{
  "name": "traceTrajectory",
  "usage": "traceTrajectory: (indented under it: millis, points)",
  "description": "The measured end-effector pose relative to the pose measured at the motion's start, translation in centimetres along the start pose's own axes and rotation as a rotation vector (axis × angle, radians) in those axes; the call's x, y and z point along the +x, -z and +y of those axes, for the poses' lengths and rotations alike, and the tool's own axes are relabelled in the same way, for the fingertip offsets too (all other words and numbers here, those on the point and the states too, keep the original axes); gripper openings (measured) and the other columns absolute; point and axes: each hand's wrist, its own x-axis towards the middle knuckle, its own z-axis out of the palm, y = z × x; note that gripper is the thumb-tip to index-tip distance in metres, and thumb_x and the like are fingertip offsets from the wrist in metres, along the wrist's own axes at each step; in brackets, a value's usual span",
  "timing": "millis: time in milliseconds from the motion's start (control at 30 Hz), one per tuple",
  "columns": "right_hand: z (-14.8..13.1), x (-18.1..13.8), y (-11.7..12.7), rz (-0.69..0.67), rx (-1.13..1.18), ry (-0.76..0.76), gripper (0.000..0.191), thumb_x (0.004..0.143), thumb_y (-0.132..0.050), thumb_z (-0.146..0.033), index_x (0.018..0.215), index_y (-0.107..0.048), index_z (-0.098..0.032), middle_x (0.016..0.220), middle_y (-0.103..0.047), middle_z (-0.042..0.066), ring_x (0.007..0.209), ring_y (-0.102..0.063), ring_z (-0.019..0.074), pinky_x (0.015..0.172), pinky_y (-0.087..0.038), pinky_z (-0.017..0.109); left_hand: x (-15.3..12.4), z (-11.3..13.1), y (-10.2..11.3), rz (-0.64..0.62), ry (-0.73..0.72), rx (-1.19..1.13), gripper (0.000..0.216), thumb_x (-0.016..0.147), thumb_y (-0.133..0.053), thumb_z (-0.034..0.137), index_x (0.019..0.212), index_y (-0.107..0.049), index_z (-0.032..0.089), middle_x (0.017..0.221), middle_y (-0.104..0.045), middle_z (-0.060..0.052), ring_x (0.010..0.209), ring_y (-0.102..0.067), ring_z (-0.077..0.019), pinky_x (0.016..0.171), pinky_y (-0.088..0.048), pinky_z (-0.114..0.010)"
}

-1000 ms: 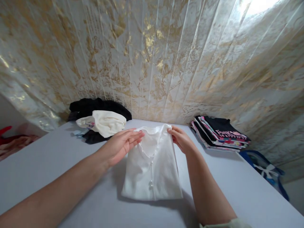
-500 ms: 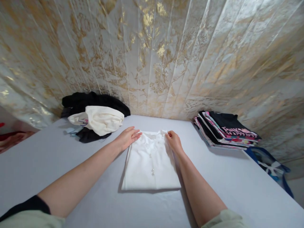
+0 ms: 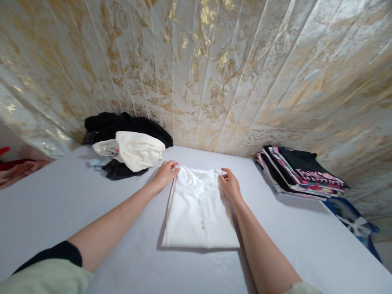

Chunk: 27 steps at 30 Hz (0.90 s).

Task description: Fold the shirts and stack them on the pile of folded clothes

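Observation:
A folded white buttoned top lies flat on the grey table, its collar toward the wall. My left hand grips the top's far left corner with curled fingers. My right hand pinches the far right corner beside the collar. Both forearms run along the sides of the garment.
A heap of black and cream clothes sits at the back left against the gold-patterned wall. A stack of folded dark and pink clothes lies at the back right. A blue bag shows past the table's right edge.
The top's collar end, lifted a second ago, now lies flat on the table. My left hand went from flat and open to gripping the far left corner.

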Motion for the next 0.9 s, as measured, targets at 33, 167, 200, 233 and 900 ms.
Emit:
traceTrajectory:
  millis: [33, 167, 200, 233, 900]
  points:
    - [0.0, 0.0, 0.0, 0.0, 0.001, 0.0, 0.044, 0.082, -0.045, -0.035, 0.122, -0.056, -0.021, 0.087, -0.067, 0.005, 0.078, -0.06, 0.0196, 0.071, -0.042, 0.03, 0.3, 0.0, 0.0, -0.009, -0.018, 0.017, 0.029, 0.08, -0.06, 0.03, 0.105, -0.065, 0.016, 0.102, -0.058, -0.008, 0.083, -0.061, -0.0156, 0.087, -0.047, -0.027]
    - [0.4, 0.3, 0.0, 0.023, 0.014, 0.017, 0.044, 0.081, -0.045, -0.037, 0.119, -0.059, -0.02, 0.089, -0.066, 0.005, 0.079, -0.06, 0.0192, 0.075, -0.043, 0.031, 1.1, 0.0, -0.3, -0.019, -0.047, 0.071, 0.017, 0.079, -0.062, 0.031, 0.092, -0.067, 0.021, 0.1, -0.054, -0.005, 0.08, -0.06, -0.014, 0.083, -0.047, -0.025]
    - [0.6, 0.4, -0.1, 0.031, 0.02, 0.02, 0.044, 0.081, -0.045, -0.038, 0.118, -0.06, -0.02, 0.091, -0.066, 0.006, 0.08, -0.06, 0.0191, 0.076, -0.043, 0.031, 1.2, -0.1, -0.4, -0.01, -0.042, 0.084, 0.014, 0.079, -0.061, 0.031, 0.088, -0.066, 0.021, 0.099, -0.054, -0.004, 0.079, -0.06, -0.0138, 0.081, -0.047, -0.025]
    - [0.8, 0.6, -0.1, 0.039, 0.025, 0.022, 0.044, 0.081, -0.046, -0.038, 0.117, -0.061, -0.019, 0.094, -0.065, 0.006, 0.081, -0.06, 0.0189, 0.078, -0.044, 0.031, 1.3, -0.2, -0.4, 0.008, -0.033, 0.094, 0.012, 0.079, -0.06, 0.03, 0.085, -0.065, 0.021, 0.098, -0.054, -0.004, 0.077, -0.059, -0.0138, 0.079, -0.047, -0.025]
    - [-5.4, 2.4, -1.4, -0.3, -0.273, 0.439, 0.016, 0.082, -0.058, -0.016, 0.091, -0.068, -0.023, 0.107, -0.061, 0.006, 0.101, -0.055, 0.0188, 0.091, -0.04, 0.031, 1.0, -1.0, -1.1, 0.014, -0.102, 0.138, 0.015, 0.086, -0.052, 0.032, 0.087, -0.062, 0.022, 0.096, -0.062, -0.002, 0.074, -0.057, -0.0147, 0.067, -0.041, -0.026]
